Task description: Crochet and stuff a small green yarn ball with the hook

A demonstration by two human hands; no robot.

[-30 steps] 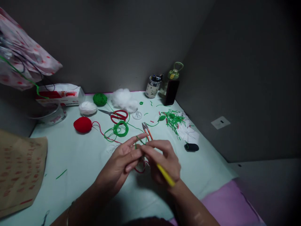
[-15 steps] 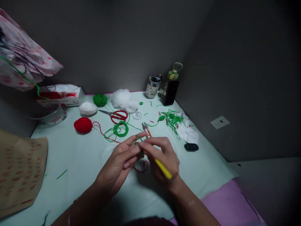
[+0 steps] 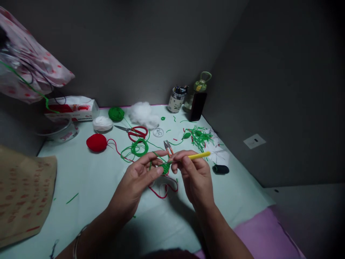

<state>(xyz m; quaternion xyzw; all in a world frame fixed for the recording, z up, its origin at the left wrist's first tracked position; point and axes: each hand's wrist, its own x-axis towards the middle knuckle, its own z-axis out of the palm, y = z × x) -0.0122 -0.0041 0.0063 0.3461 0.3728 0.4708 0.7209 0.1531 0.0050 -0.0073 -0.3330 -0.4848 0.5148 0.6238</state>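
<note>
My left hand pinches a small green crochet piece between thumb and fingers, with green yarn running over its raised index finger. In my right hand is a crochet hook with a yellow handle, its thin metal shaft pointing left into the green piece. The hook's very tip is hidden at the stitches. A coil of green yarn lies just beyond my left hand. Orange-handled thread snips lie behind the fingertips. Red yarn loops on the cloth below the hands.
Red-handled scissors, a red yarn ball, a white ball and a green ball lie at the back left. White stuffing, a pen jar, a phone and green clippings stand or lie farther right.
My right hand has turned and moved right, swinging the hook's yellow handle from pointing down toward me to nearly level. The green crochet piece now shows more between the hands.
</note>
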